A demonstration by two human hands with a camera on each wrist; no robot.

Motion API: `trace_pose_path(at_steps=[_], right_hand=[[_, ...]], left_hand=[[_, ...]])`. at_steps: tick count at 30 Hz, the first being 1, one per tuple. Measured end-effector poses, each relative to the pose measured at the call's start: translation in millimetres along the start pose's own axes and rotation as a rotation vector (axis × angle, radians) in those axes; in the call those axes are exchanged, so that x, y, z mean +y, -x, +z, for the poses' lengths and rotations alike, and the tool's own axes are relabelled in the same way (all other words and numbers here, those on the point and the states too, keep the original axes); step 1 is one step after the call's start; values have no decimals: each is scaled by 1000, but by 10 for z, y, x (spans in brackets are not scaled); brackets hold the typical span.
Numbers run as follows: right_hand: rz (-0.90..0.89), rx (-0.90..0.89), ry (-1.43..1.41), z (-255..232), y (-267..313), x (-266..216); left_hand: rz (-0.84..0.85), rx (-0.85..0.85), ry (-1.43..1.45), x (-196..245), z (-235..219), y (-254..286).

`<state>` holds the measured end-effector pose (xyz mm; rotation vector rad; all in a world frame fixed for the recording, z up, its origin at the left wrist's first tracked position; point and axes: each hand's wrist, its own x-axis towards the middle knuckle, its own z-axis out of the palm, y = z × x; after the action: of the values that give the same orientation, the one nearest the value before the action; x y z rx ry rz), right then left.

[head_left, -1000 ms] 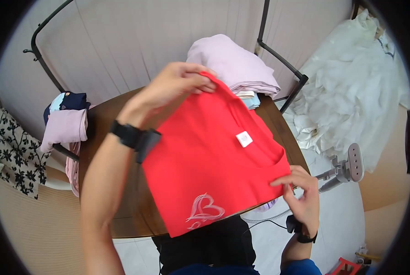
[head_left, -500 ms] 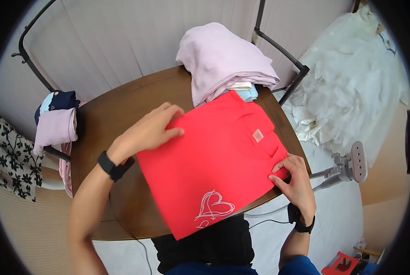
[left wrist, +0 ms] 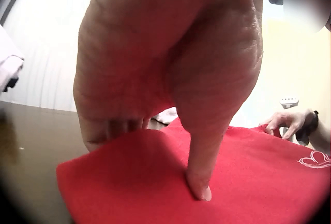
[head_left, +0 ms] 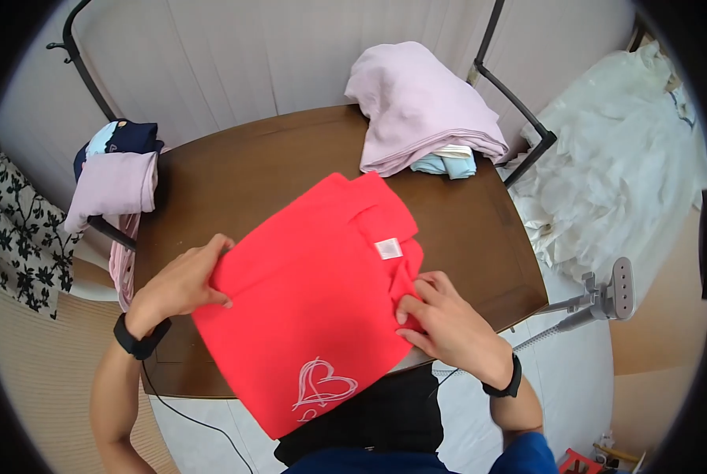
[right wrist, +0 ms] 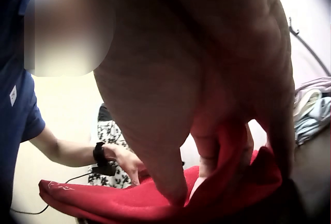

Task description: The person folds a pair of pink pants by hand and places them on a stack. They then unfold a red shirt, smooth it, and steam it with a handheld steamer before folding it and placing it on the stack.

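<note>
A folded red T-shirt (head_left: 290,292) with a white heart print (head_left: 322,385) and a white collar label (head_left: 388,249) lies over the front of the brown table, one corner past its edge. My left hand (head_left: 181,276) holds its left side. In the left wrist view that thumb (left wrist: 199,185) lies on top of the cloth while the fingers go behind its edge, partly hidden. At the collar side, my right hand (head_left: 452,324) pinches the fabric. A raised fold of red cloth (right wrist: 230,141) shows between its thumb and fingers in the right wrist view.
Folded pink cloth (head_left: 424,103) sits on light blue and cream pieces (head_left: 448,164) at the table's back right. More folded clothes (head_left: 116,182) rest at the left by a black frame (head_left: 93,83). Beyond the right edge stand a grey steamer head (head_left: 622,288) and a white gown (head_left: 614,174).
The T-shirt has come down from a lifted position and shifted left toward me. My left hand moved from its far corner to its left side; the right hand moved left with the collar side.
</note>
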<state>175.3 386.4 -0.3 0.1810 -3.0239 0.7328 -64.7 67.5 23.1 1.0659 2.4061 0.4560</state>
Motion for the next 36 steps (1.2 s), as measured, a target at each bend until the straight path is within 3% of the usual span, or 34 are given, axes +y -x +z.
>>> trace_pose_path(at_steps=[3, 7, 9, 10, 12, 14, 15, 16, 18, 19, 20, 23, 24, 26, 29, 36], right_hand=[[-117, -204, 90, 12, -339, -119], [-201, -317, 150, -83, -942, -28], [-92, -500, 270, -195, -1284, 67], [-42, -502, 269, -236, -1441, 161], [61, -496, 242, -305, -1668, 303], [34, -441, 247, -290, -1783, 455], [18, -390, 247, -301, -1820, 508], [11, -387, 248, -319, -1824, 529], [-59, -300, 205, -326, -1774, 544], [-62, -278, 150, -351, -1731, 535], [-70, -281, 148, -337, -1697, 550], [-8, 22, -77, -268, -1588, 543], [-11, 23, -83, -259, -1571, 516], [183, 87, -311, -258, -1560, 504], [177, 78, -515, -245, -1560, 646], [222, -33, -244, -198, -1578, 689]], left_hand=[[-178, -53, -133, -131, -115, 270], [-328, -30, -224, -200, -133, 515], [-284, -3, -241, -239, -75, 590], [-292, 4, -241, -220, -40, 625], [-142, -20, -160, -102, 55, 647], [-123, -181, -5, 118, 120, 628], [-96, -263, -58, 210, 130, 601], [-101, -257, -58, 219, 98, 546], [-158, -440, 277, 169, -19, 384], [-141, -271, 418, 130, -64, 330], [-176, -211, 449, -19, -77, 204], [-201, -29, 640, -287, -183, -196], [-202, 8, 650, -382, -221, -345], [-157, 22, 603, -442, -326, -571], [-206, 49, 611, -362, -413, -793], [-305, -81, 412, -534, -477, -996]])
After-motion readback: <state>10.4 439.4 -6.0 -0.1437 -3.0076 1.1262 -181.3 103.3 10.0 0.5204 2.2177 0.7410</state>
